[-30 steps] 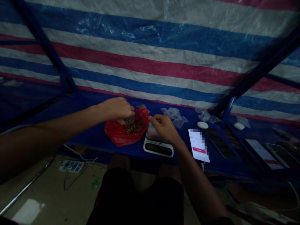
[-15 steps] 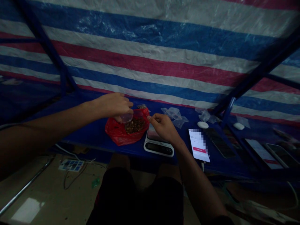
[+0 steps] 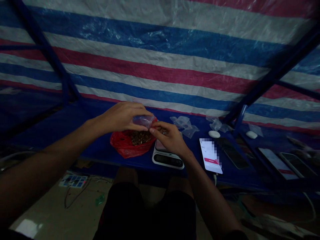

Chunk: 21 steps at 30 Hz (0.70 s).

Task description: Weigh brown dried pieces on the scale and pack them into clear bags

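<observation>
Head view: a red plastic bag (image 3: 125,150), slumped open on the blue tabletop (image 3: 100,148), holds loose brown nut-like pieces (image 3: 140,138). At its one o'clock, the left hand (image 3: 126,115) has its fingers wrapped around a clear plastic cup (image 3: 143,120), tilted sideways, one end toward three o'clock; its contents cannot be made out. The right hand (image 3: 171,136) has its fingers bent narrow at that end; whether they pinch red film is unclear. It hides part of a white digital scale (image 3: 168,160) at the bag's four o'clock. Clear plastic pouches (image 3: 183,123) lie at the scale's one o'clock, a lit phone (image 3: 209,161) at its three.
</observation>
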{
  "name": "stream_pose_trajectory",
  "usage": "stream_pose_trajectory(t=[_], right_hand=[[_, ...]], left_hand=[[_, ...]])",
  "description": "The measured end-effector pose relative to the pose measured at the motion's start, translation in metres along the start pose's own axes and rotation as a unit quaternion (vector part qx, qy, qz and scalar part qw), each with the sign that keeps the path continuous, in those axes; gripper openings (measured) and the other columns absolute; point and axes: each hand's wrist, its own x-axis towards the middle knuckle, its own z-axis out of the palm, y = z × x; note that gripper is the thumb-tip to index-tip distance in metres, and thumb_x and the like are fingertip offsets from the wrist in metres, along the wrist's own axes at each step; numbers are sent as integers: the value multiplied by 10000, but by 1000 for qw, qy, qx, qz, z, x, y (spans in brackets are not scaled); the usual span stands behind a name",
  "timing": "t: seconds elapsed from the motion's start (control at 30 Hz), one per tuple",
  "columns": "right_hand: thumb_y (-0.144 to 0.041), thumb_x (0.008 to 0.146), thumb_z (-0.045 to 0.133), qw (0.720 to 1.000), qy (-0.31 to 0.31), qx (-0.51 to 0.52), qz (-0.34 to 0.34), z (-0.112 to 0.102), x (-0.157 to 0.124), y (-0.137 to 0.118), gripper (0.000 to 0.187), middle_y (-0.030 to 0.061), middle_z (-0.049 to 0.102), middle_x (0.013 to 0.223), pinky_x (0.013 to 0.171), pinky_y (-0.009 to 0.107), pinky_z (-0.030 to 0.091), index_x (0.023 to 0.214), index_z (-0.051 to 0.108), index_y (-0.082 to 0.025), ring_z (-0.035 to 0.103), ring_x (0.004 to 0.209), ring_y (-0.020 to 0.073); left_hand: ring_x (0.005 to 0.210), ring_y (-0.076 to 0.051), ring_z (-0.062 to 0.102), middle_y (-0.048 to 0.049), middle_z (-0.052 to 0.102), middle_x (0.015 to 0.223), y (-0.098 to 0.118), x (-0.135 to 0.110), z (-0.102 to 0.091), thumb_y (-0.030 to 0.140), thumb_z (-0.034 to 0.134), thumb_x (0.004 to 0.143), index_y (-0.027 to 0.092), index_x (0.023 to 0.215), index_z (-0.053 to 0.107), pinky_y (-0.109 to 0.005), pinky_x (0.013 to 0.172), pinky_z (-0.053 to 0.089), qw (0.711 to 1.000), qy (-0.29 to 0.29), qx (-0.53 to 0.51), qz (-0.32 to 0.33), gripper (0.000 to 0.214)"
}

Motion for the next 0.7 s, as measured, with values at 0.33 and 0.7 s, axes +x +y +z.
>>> stream_pose_trajectory(t=[0.33,0.7], right_hand=[[-412,937,779,984,158,-63,-50,-42,1,30,214,51,784,879,726,316,523,963,855,-214,668,783,181],[-484,1003,653,910,188,-334,157,-74,5,74,350,107,839,1116,842,374,523,1089,891,-242,760,981,289]], left_hand=[[1322,-292,666,-123,718,1446,-6,20,25,599,751,938,212,1483,671,-400,1134,498,994,46,-84,-42,673],[1393,-279,662,-155,683,1542,-96,88,106,85,693,798,177,1451,712,-332,1146,502,986,-150,-39,-52,659]])
